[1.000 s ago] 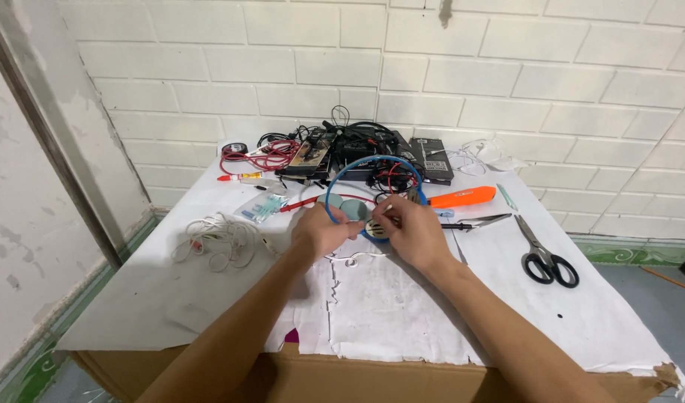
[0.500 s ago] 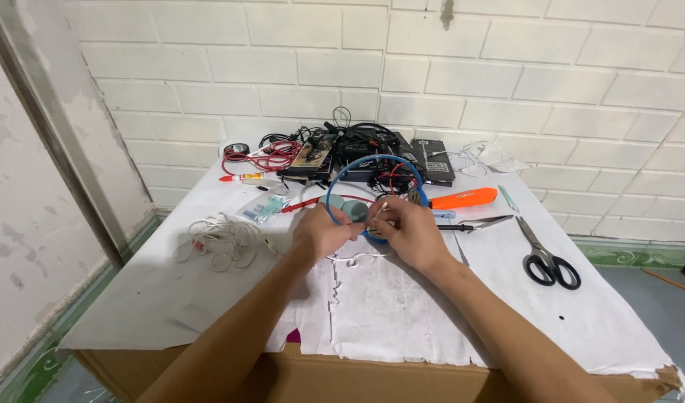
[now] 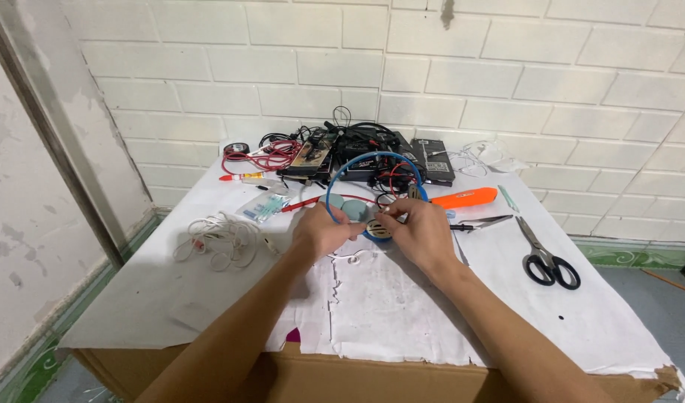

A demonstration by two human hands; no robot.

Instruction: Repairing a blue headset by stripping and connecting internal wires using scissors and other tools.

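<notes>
A blue headband headphone (image 3: 372,160) stands arched above the white-covered table (image 3: 387,313), held between both hands. My left hand (image 3: 320,231) grips its grey left ear cup (image 3: 353,213). My right hand (image 3: 420,231) holds the other ear cup (image 3: 378,230), whose round speaker face shows between the fingers. Thin red and dark wires hang inside the arch of the band.
Black-handled scissors (image 3: 545,257) lie at the right. An orange tool (image 3: 465,198) and tweezers (image 3: 480,222) sit behind my right hand. White earphone cable (image 3: 221,240) is coiled at the left. Black devices and tangled cables (image 3: 357,149) crowd the back by the brick wall, with red wire (image 3: 253,159).
The hands and headphone stay in the same spot; my right fingers have shifted slightly on the ear cup.
</notes>
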